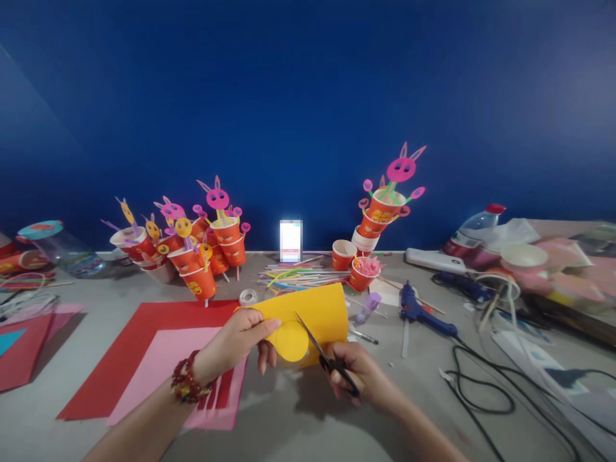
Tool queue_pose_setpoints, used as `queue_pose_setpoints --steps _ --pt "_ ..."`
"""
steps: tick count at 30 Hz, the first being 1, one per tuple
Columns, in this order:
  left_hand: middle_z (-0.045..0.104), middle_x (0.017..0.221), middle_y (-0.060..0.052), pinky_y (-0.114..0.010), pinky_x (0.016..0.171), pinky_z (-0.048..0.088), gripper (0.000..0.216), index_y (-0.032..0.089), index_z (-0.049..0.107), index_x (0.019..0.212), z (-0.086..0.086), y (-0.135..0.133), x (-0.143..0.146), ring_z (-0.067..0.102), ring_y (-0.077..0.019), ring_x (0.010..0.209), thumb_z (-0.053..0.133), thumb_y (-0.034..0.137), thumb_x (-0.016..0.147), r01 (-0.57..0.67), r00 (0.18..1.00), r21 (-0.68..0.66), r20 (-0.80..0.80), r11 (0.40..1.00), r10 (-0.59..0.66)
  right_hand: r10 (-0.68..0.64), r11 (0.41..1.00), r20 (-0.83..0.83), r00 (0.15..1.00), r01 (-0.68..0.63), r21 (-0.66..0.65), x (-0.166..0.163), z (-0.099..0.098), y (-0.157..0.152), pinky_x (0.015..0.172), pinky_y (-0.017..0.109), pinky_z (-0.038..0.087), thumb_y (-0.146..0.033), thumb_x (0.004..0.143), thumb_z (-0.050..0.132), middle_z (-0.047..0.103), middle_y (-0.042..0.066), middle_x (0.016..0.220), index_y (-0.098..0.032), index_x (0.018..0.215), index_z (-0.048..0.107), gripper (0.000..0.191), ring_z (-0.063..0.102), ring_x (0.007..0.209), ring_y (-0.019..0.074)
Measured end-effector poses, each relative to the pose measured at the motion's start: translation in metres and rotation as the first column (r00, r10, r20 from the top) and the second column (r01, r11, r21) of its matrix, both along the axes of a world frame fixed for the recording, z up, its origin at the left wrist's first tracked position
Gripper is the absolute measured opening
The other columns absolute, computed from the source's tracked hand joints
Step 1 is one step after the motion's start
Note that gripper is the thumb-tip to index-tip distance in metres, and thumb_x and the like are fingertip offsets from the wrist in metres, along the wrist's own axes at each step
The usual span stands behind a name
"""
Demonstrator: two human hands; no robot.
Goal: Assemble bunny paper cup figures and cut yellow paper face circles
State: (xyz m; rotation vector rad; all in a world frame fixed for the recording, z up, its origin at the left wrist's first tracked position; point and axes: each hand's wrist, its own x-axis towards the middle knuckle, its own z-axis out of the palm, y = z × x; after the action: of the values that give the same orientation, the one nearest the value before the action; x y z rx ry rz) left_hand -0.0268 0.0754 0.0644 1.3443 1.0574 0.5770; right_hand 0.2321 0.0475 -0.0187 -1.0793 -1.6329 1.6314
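Note:
My left hand (253, 333) pinches the left edge of a yellow craft sheet (322, 305), held up above the table. On the sheet's lower part a yellow circle (292, 341) shows, partly cut round. My right hand (350, 369) grips black-handled scissors (320, 350), whose blades lie along the right side of the circle and point up and left. How far apart the blades are I cannot tell. Under my left arm lie a pink sheet (158, 369) with slits cut in it and a red sheet (115, 359).
Decorated red paper cups (199, 282) stand at the back left, and stacked cups (373, 224) at the back right. Thin sticks (298, 277), a tape roll (248, 296) and a purple-capped tube (369, 307) lie behind the sheet. To the right are a blue glue gun (423, 314) and black cable (457, 378).

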Motion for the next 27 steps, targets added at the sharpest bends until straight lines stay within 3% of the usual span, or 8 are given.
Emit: queue_pose_setpoints --steps 16,27 --pt "0.069 0.051 -0.007 -0.02 0.041 0.038 0.049 0.014 0.063 0.054 0.002 0.003 -0.005 0.055 -0.01 0.035 0.057 0.05 0.086 0.04 0.999 -0.021 0.007 0.999 -0.039 0.009 1.0 0.044 0.999 -0.01 0.029 0.002 -0.002 0.002 0.03 0.016 0.024 -0.076 0.065 0.066 0.053 -0.005 0.044 -0.02 0.064 0.049 0.059 0.039 0.031 0.0065" --pt "0.07 0.051 -0.005 -0.019 0.039 0.035 0.041 0.015 0.06 0.061 -0.001 0.001 -0.011 0.056 -0.0102 0.035 0.058 0.047 0.088 0.027 1.0 -0.044 0.004 0.999 -0.027 0.022 0.999 -0.002 1.0 -0.022 -0.036 0.001 -0.003 0.0 0.03 0.016 0.024 -0.075 0.062 0.071 0.053 -0.006 0.044 -0.019 0.063 0.049 0.059 0.036 0.03 0.0052"
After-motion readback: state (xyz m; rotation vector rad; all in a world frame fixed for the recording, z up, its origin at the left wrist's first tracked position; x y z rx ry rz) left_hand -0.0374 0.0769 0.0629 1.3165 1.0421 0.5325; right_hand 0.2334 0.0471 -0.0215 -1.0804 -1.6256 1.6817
